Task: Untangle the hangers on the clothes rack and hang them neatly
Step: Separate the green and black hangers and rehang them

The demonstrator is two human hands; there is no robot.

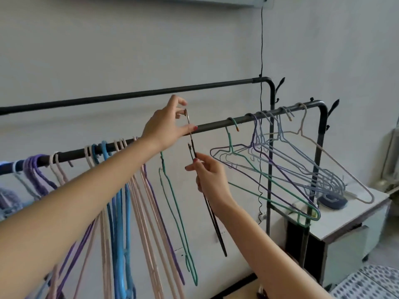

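A black clothes rack has a near rail [216, 124] and a far rail [151, 93]. My left hand [166, 128] pinches the metal hook of a dark hanger [212, 214] just above the near rail. My right hand [208, 173] pinches the same hanger's neck lower down. A green hanger [179, 223] hangs edge-on just left of it. Several pink, blue and purple hangers [121, 212] crowd the rail's left part. A spread cluster of green, purple and pale blue hangers [280, 169] hangs on the right part, with a pink hanger [336, 160] at the end.
A white cabinet [354, 214] stands under the rack's right end with a dark round object [331, 200] on top. A black cable [261, 61] runs down the wall behind the rack. A dotted fabric [371, 283] lies at the bottom right.
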